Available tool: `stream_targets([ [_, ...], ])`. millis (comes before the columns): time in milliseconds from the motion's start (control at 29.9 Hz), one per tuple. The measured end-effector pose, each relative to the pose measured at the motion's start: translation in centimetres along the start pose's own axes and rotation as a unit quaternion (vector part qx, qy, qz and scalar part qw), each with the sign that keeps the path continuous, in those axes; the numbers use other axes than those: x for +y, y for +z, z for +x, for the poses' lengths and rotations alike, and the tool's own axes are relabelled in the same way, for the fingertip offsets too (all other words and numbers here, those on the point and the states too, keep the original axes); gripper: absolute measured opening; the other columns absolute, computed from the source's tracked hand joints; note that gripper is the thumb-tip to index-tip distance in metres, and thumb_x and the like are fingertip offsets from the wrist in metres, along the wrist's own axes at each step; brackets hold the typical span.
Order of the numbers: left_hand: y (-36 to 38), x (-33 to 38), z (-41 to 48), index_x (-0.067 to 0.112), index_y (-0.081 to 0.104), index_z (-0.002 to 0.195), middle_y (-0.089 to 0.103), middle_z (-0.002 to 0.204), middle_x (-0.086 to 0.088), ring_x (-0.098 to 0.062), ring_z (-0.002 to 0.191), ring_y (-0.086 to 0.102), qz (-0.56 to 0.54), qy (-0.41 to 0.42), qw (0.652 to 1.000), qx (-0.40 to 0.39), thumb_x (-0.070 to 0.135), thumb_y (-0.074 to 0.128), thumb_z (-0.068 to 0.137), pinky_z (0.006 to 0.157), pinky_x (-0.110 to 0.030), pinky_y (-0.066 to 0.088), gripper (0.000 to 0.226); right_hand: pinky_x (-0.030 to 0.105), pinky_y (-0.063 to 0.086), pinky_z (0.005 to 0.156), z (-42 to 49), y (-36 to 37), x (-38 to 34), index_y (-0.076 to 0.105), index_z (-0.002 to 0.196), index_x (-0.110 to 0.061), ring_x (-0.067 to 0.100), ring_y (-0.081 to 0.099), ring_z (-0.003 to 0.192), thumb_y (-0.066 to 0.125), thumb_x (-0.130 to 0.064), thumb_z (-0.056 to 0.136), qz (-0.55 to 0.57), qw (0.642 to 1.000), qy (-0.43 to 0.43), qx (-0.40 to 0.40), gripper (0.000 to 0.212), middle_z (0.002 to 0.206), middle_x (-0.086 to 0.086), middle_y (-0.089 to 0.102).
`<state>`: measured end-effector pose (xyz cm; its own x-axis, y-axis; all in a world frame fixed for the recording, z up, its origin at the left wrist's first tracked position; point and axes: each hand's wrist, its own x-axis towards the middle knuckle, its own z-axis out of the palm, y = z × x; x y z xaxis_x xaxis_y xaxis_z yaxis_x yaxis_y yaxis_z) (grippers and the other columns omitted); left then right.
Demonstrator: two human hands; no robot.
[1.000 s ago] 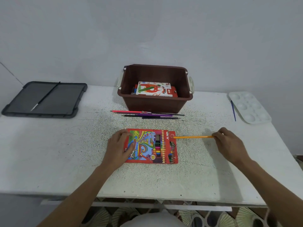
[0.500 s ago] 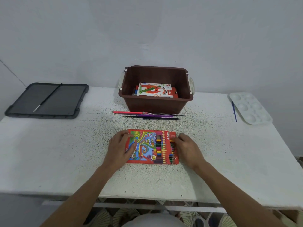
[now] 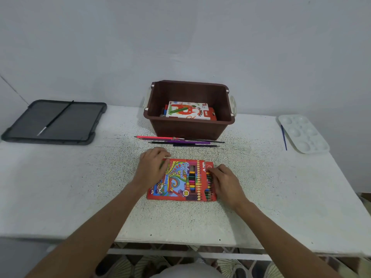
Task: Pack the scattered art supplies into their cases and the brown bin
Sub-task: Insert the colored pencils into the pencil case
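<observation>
On the table (image 3: 80, 187) before the brown bin (image 3: 188, 128), the pencil case (image 3: 180, 182) lies flat. The left hand (image 3: 151, 169) presses its left end, fingers relaxed. The right hand (image 3: 225, 182) touches the open right end, and I cannot tell whether it pinches anything. The case is probably light, bendy card, best lifted by both long edges.

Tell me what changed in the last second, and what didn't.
The right hand moved left, up to the pencil case; the yellow pencil it held sticking out of the case no longer shows. The left hand stays on the case; bin, loose pencils, palette and tray are unchanged.
</observation>
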<state>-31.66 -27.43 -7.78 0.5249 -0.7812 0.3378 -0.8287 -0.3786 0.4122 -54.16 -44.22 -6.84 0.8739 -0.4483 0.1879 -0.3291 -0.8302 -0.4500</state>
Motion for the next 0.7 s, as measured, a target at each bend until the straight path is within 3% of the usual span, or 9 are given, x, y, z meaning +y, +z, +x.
stream_targets([
  [134, 0.6, 1.0, 3.0, 0.017, 0.065, 0.122, 0.059, 0.132, -0.003, -0.026, 0.112, 0.059, 0.083, 0.064, 0.992, -0.070, 0.021, 0.054, 0.095, 0.093, -0.043, 0.045, 0.030, 0.026, 0.043, 0.069, 0.0, 0.0, -0.1, 0.061, 0.124, -0.002, 0.023, 0.057, 0.085, 0.055, -0.007, 0.096, 0.002, 1.000, 0.009, 0.002, 0.029, 0.097, 0.010, 0.057],
  [301, 0.8, 2.4, 4.8, 0.021, 0.045, 0.143, 0.039, 0.153, 0.001, -0.024, 0.121, 0.051, 0.225, 0.115, 0.956, -0.149, 0.019, 0.046, 0.098, 0.099, -0.040, 0.041, 0.044, 0.025, 0.042, 0.070, -0.1, 0.0, -0.2, 0.061, 0.123, -0.001, 0.021, 0.056, 0.085, 0.051, -0.012, 0.096, 0.010, 1.000, 0.010, 0.006, 0.031, 0.098, 0.009, 0.057],
  [468, 1.2, 2.6, 5.0, 0.018, 0.050, 0.139, 0.058, 0.129, -0.004, -0.023, 0.117, 0.054, 0.238, 0.086, 0.961, -0.108, 0.020, 0.051, 0.096, 0.099, -0.040, 0.039, 0.043, 0.025, 0.043, 0.071, -0.1, 0.2, -0.1, 0.060, 0.124, -0.004, 0.018, 0.054, 0.087, 0.052, -0.012, 0.098, 0.014, 1.000, 0.011, 0.011, 0.028, 0.100, 0.008, 0.057],
  [568, 1.2, 2.6, 5.0, 0.023, 0.066, 0.120, 0.061, 0.114, -0.001, -0.020, 0.109, 0.055, 0.221, 0.056, 0.968, -0.104, 0.025, 0.050, 0.097, 0.092, -0.037, 0.041, 0.029, 0.024, 0.041, 0.072, -0.1, 0.3, 0.0, 0.060, 0.124, -0.004, 0.018, 0.054, 0.087, 0.052, -0.012, 0.098, 0.013, 1.000, 0.012, 0.010, 0.028, 0.100, 0.008, 0.057],
  [702, 1.1, 2.5, 4.8, 0.025, 0.069, 0.110, 0.064, 0.106, 0.002, -0.018, 0.099, 0.060, 0.203, 0.024, 0.975, -0.090, 0.026, 0.050, 0.097, 0.084, -0.036, 0.046, 0.023, 0.026, 0.043, 0.072, -0.1, 0.4, 0.0, 0.059, 0.124, -0.003, 0.018, 0.053, 0.087, 0.052, -0.012, 0.097, 0.009, 1.000, 0.013, 0.003, 0.029, 0.100, 0.008, 0.056],
])
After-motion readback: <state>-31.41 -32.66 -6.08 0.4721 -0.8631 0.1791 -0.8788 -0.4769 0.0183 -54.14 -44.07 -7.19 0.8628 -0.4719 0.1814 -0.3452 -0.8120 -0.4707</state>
